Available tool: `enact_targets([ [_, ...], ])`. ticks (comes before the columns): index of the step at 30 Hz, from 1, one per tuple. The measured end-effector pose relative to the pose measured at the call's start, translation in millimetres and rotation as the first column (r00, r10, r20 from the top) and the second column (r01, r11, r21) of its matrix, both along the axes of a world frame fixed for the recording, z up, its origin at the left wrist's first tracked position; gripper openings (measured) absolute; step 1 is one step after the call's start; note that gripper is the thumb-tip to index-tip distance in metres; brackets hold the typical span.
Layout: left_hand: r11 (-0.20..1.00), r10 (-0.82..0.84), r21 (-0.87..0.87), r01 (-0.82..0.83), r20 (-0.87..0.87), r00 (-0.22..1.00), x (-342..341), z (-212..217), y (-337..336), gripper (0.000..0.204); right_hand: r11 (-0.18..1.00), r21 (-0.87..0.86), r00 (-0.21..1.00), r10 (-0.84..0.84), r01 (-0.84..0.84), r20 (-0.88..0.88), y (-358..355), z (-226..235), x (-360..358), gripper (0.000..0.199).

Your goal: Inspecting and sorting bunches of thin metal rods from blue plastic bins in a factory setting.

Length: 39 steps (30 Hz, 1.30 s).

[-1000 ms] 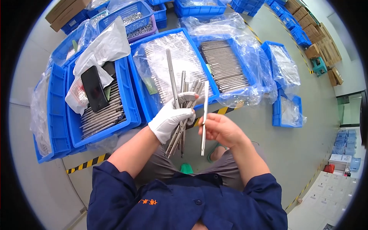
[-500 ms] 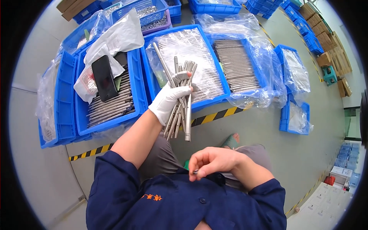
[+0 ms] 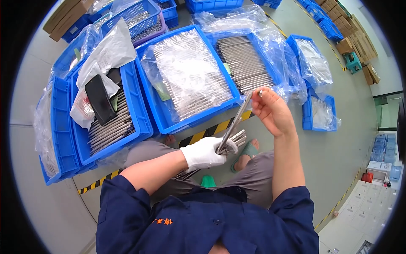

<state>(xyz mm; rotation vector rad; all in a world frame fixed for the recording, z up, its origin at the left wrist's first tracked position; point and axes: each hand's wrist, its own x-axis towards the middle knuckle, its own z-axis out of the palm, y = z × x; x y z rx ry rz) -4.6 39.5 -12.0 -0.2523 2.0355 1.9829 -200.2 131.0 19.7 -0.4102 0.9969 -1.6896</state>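
My left hand [image 3: 203, 154], in a white glove, is closed around a bundle of thin metal rods [image 3: 240, 138]. One longer metal rod [image 3: 237, 120] sticks out of the bundle, slanting up to the right. My bare right hand [image 3: 275, 112] pinches a small shiny metal piece [image 3: 260, 93] between thumb and fingertips, right by the upper end of that rod. Whether the piece touches the rod end is too small to tell. The bundle's lower ends pass under the glove and show below my wrist.
Ahead stands a blue crate [image 3: 169, 127] of rods under clear plastic, with another rod-filled crate [image 3: 279, 67] to its right. A black phone [image 3: 100, 100] and white bags lie on the left crate [image 3: 146, 120]. Blue baskets [image 3: 141, 17] of small metal parts stand behind.
My left hand has come down toward my lap and tilted the rods to the right. My right hand has risen from my chest to the long rod's upper end. The view has shifted.
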Motion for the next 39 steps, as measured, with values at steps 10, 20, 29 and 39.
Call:
enact_targets([
  [10, 0.981, -0.024, -0.194, 0.007, -0.081, 0.996, -2, 4, -1, 0.025, 0.99, 0.111, 0.97, 0.112, -0.089, -0.215, -2, 14, -1, 0.013],
  [20, 0.975, 0.086, -0.204, -0.086, -0.009, 0.996, 0, -21, 3, 0.029, 0.902, 0.413, 0.92, 0.265, -0.13, -0.289, -6, -3, 41, 0.014],
  [29, 0.986, 0.124, 0.09, -0.139, 0.15, 0.981, -4, -13, -9, 0.041, 0.93, 0.367, 0.866, 0.209, -0.033, -0.454, -8, -10, 43, 0.014],
  [39, 0.554, 0.375, 0.767, -0.324, 0.117, 0.92, 1, 37, -50, 0.071, 0.994, 0.098, 0.981, -0.063, 0.046, 0.183, 9, -23, 19, 0.018],
])
